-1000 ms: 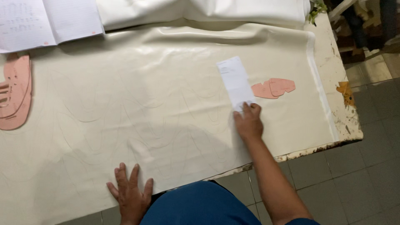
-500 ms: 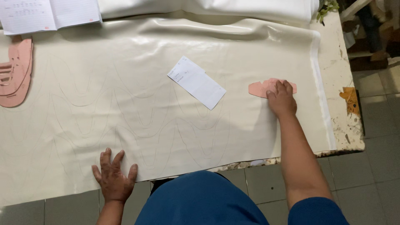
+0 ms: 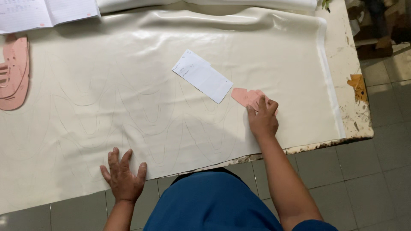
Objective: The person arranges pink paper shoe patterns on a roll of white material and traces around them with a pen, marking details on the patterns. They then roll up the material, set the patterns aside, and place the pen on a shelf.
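Note:
A large cream sheet of material [image 3: 128, 94] with faint traced outlines covers the table. My right hand [image 3: 262, 119] presses its fingertips on small pink pattern pieces [image 3: 245, 96] lying on the sheet. Just left of those pieces lies a white paper slip [image 3: 203, 76], tilted. My left hand [image 3: 123, 176] lies flat with fingers spread on the sheet's near edge.
Larger pink shoe-shaped patterns [image 3: 15, 72] lie at the far left. An open notebook [image 3: 45, 13] sits at the top left. The worn table edge [image 3: 353, 85] shows bare at the right, with tiled floor [image 3: 381, 171] beyond.
My right hand let go of the white slip, moved right to the pink pieces and slid them left toward the slip. The left hand stays flat on the sheet.

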